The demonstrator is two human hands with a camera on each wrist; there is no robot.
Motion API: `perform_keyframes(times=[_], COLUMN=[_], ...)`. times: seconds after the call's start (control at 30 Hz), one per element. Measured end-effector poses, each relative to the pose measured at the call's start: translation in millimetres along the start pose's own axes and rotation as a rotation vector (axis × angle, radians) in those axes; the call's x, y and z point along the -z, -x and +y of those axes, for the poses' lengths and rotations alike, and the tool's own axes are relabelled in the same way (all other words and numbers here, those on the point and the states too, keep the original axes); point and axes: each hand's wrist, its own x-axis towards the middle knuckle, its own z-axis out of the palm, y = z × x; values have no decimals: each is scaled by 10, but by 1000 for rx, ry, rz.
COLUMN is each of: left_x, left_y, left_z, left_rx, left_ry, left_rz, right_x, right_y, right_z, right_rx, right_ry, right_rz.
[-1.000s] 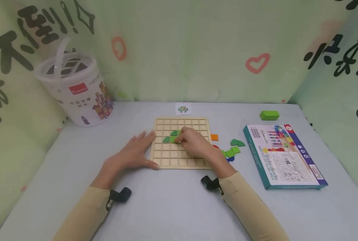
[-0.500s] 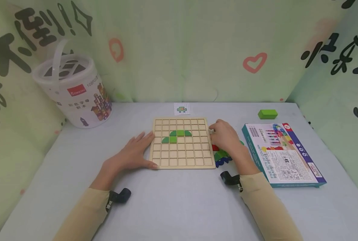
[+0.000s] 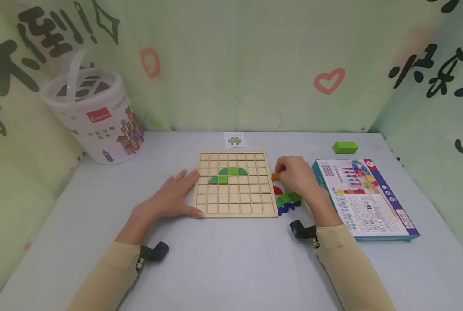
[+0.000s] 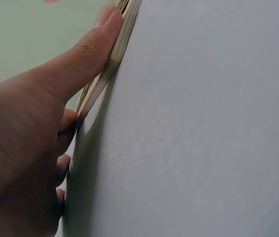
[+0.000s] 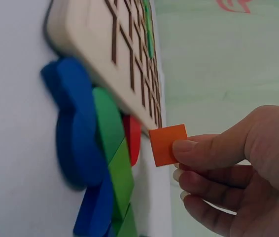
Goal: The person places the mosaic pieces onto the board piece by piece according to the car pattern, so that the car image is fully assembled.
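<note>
Pinches orange tile [image 5: 162, 140] near one edge in right hand [image 3: 298, 175], rests spread left hand [image 3: 174, 197] against wooden board [image 3: 244, 199]—could drop tile through so slight a grip.

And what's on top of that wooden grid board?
On the board: two light green squares and three dark green curved-edged pieces; the left grip touches its edge. Whatever is beneath these pieces is covered from view.
</note>
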Motion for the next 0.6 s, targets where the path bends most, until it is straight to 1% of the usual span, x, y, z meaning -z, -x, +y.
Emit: perform_keyframes(times=[0.1,0.2,0.33,0.47,0.6], left_x=[-4,6,7,-16,-25], left_y=[2,1,-4,-25,-32], left_z=[-15,-21,-36,-61,-71], left_rx=[4,3,7,2,7], left_ry=[1,3,5,-12,-19], left_rz=[-2,-2,-1,-7,-11], right_x=[0,-57,-227,-391,-502], right_y=[-9,-38,-112,-180,-240], right_z=[-90,-216,-387,-540,-660], right_rx=[39,90,164,207,249], right_ry=[-7,-44,-129,-215,-229], right_rz=[11,7,-15,-27,-35])
